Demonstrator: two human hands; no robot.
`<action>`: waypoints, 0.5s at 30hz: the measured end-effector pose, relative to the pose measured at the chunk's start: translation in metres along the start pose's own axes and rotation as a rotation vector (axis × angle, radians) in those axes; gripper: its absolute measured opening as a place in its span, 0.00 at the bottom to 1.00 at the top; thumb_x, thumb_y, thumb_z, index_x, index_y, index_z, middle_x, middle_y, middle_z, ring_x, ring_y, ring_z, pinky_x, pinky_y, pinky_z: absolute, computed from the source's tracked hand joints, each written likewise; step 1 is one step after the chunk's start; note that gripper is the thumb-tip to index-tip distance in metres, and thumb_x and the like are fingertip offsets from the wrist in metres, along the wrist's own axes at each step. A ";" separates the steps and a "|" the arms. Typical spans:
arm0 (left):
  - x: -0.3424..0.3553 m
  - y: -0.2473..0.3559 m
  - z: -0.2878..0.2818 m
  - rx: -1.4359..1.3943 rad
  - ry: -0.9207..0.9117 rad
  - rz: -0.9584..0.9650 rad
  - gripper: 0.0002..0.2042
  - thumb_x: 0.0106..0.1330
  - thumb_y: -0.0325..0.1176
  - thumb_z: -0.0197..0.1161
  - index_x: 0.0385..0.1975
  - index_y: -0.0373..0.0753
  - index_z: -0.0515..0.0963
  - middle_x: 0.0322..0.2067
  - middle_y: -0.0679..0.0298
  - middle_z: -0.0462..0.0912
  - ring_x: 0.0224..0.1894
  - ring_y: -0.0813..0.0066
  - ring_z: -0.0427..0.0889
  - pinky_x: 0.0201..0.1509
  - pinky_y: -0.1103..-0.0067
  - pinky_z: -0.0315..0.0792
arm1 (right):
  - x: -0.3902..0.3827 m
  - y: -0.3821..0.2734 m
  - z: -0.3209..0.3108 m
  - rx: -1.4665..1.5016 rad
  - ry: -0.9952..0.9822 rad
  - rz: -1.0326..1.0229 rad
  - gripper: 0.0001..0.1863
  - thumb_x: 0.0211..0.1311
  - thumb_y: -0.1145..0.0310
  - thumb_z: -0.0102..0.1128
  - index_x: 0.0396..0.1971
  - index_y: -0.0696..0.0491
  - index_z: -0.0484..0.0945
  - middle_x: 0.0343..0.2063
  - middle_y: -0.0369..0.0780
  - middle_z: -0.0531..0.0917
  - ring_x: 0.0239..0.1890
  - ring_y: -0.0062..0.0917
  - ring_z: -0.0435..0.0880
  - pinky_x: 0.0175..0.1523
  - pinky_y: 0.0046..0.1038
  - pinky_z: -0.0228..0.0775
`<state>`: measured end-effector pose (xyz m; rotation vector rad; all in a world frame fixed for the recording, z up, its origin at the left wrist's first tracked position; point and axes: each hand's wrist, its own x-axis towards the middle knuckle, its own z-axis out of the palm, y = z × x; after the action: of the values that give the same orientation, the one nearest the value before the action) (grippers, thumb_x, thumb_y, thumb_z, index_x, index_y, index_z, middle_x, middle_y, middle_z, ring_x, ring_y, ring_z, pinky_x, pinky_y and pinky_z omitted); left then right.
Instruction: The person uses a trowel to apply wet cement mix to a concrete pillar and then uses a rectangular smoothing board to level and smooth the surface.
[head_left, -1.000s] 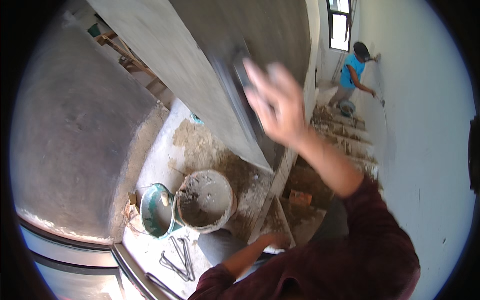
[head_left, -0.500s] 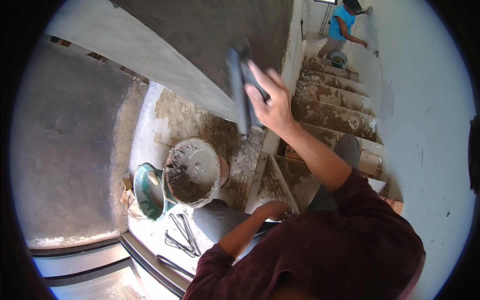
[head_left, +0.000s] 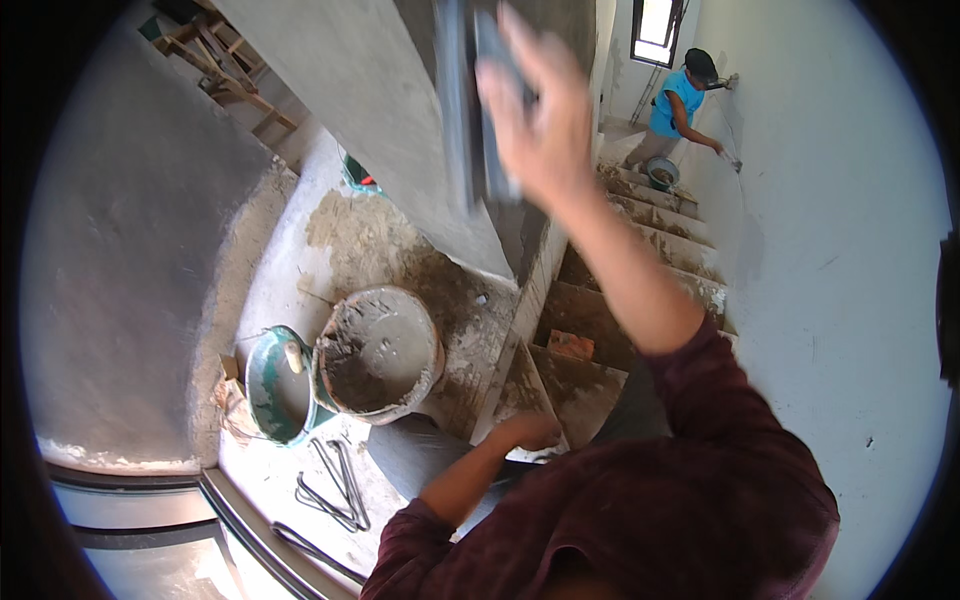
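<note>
My right hand point(head_left: 550, 125) is raised and wrapped round a dark plastering float point(head_left: 460, 110), which is smeared by motion. The float's face is against or very close to the grey plastered wall point(head_left: 365, 90); I cannot tell whether it touches. Low in front of my body, my left hand point(head_left: 530, 432) rests over my bent legs with its fingers curled in; whatever they hold, if anything, is hidden. To the left of it stands a large bucket point(head_left: 440, 350) of wet grey mortar point(head_left: 395, 345). Beside that is a green bucket point(head_left: 262, 385) with a light-coloured handle point(head_left: 294, 357) showing inside.
Mortar-stained stairs point(head_left: 665, 215) run up to a window, with a brick point(head_left: 570, 345) on a lower step. A co-worker in a blue top point(head_left: 668, 112) works at the right wall, near a small bucket point(head_left: 662, 172). Bent black rods point(head_left: 335, 485) lie on the floor, with timber pieces point(head_left: 225, 65) far left.
My right hand and the float have moved upward along the wall. The view has shifted, bringing more of the window and the far-left timber into sight. My left hand stays low.
</note>
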<state>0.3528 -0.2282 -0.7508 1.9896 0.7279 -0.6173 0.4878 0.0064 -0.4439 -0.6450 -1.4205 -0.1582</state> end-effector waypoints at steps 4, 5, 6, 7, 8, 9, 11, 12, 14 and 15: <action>0.005 0.007 -0.001 0.055 0.029 0.026 0.13 0.62 0.40 0.57 0.38 0.39 0.82 0.37 0.49 0.83 0.43 0.48 0.81 0.44 0.60 0.74 | 0.113 -0.042 -0.001 0.004 0.084 -0.169 0.23 0.61 0.69 0.56 0.52 0.68 0.74 0.41 0.56 0.80 0.46 0.43 0.81 0.53 0.34 0.71; 0.005 0.007 0.001 0.069 0.035 0.039 0.13 0.62 0.40 0.56 0.37 0.38 0.82 0.36 0.49 0.83 0.41 0.47 0.82 0.44 0.60 0.74 | 0.109 -0.040 -0.001 -0.080 0.057 -0.188 0.23 0.61 0.68 0.56 0.53 0.67 0.74 0.43 0.55 0.80 0.47 0.41 0.80 0.54 0.32 0.70; 0.006 0.006 0.001 0.088 0.050 0.048 0.13 0.62 0.39 0.56 0.35 0.38 0.82 0.35 0.49 0.83 0.40 0.46 0.82 0.43 0.59 0.74 | 0.104 -0.039 -0.001 -0.160 0.032 -0.209 0.23 0.62 0.67 0.57 0.54 0.66 0.74 0.45 0.54 0.80 0.48 0.39 0.80 0.55 0.31 0.69; 0.011 -0.008 0.014 0.087 0.071 0.055 0.13 0.62 0.39 0.56 0.34 0.37 0.82 0.34 0.48 0.83 0.40 0.46 0.82 0.42 0.59 0.74 | 0.077 -0.053 -0.010 -0.224 -0.187 0.022 0.24 0.63 0.64 0.58 0.55 0.63 0.74 0.41 0.51 0.81 0.45 0.37 0.80 0.52 0.33 0.70; 0.015 -0.021 0.033 0.087 0.090 0.063 0.12 0.61 0.39 0.55 0.33 0.37 0.81 0.34 0.47 0.83 0.39 0.45 0.82 0.42 0.58 0.74 | 0.040 -0.036 0.002 -0.087 -0.066 -0.053 0.23 0.63 0.66 0.57 0.56 0.61 0.74 0.36 0.50 0.79 0.40 0.39 0.78 0.48 0.35 0.69; 0.012 -0.018 0.029 0.091 0.082 0.059 0.14 0.62 0.40 0.54 0.34 0.37 0.82 0.34 0.47 0.83 0.39 0.45 0.82 0.42 0.58 0.74 | 0.003 -0.015 0.010 0.021 0.045 -0.148 0.22 0.63 0.68 0.56 0.56 0.58 0.74 0.32 0.48 0.76 0.34 0.40 0.76 0.43 0.38 0.68; 0.030 -0.035 0.042 0.153 0.109 0.160 0.15 0.64 0.41 0.54 0.36 0.36 0.81 0.35 0.47 0.83 0.40 0.45 0.82 0.44 0.58 0.75 | -0.075 -0.008 -0.012 -0.001 -0.190 0.152 0.25 0.64 0.68 0.57 0.60 0.60 0.71 0.33 0.48 0.76 0.37 0.40 0.76 0.46 0.34 0.68; 0.024 -0.014 0.020 0.182 0.077 0.146 0.15 0.64 0.41 0.55 0.37 0.36 0.81 0.36 0.47 0.83 0.40 0.45 0.82 0.44 0.58 0.75 | -0.109 0.012 -0.035 -0.059 -0.260 0.191 0.25 0.63 0.69 0.59 0.60 0.61 0.71 0.35 0.49 0.77 0.37 0.39 0.77 0.46 0.33 0.69; 0.032 -0.017 0.022 0.252 0.098 0.190 0.15 0.63 0.40 0.55 0.36 0.35 0.82 0.36 0.48 0.84 0.40 0.46 0.83 0.41 0.59 0.76 | -0.122 0.011 -0.070 -0.167 -0.227 0.146 0.26 0.60 0.71 0.63 0.57 0.63 0.72 0.36 0.49 0.78 0.36 0.39 0.77 0.45 0.33 0.70; 0.028 -0.009 0.010 0.261 0.132 0.167 0.14 0.62 0.39 0.56 0.35 0.35 0.82 0.36 0.48 0.84 0.40 0.47 0.83 0.41 0.60 0.76 | -0.095 -0.003 -0.082 -0.230 -0.219 0.100 0.26 0.57 0.72 0.65 0.56 0.63 0.74 0.37 0.49 0.78 0.36 0.38 0.78 0.44 0.33 0.71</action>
<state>0.3651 -0.2264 -0.7799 2.3232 0.5732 -0.5053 0.5407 -0.0633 -0.5341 -0.9441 -1.5893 -0.1772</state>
